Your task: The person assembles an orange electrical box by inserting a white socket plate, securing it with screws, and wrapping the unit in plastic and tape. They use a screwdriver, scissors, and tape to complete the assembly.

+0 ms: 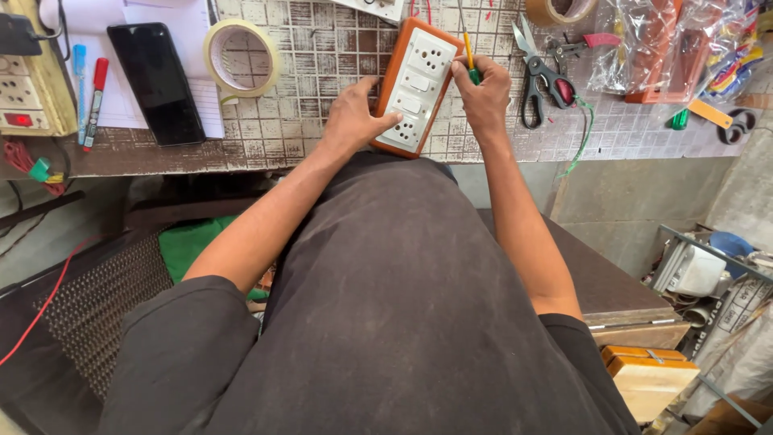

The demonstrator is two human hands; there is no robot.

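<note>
Switch board (416, 84) lies lengthwise away, left hand (352, 119) steadying, right hand (483, 97) gripping screwdriver (468, 48)

The tiled counter (322, 56) is carrying an orange switchboard (416, 84) at its near edge, a tape roll (240, 54), phone (156, 82) and scissors (537, 76).

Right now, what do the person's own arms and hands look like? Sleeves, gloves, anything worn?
Both hands are bare: the left hand and right hand show no gloves, and no rings or watch that I can see. Forearms are bare up past the elbows. Short, loose sleeves of a dark charcoal shirt cover the upper arms; its fabric looks faded and slightly dusty.
</note>
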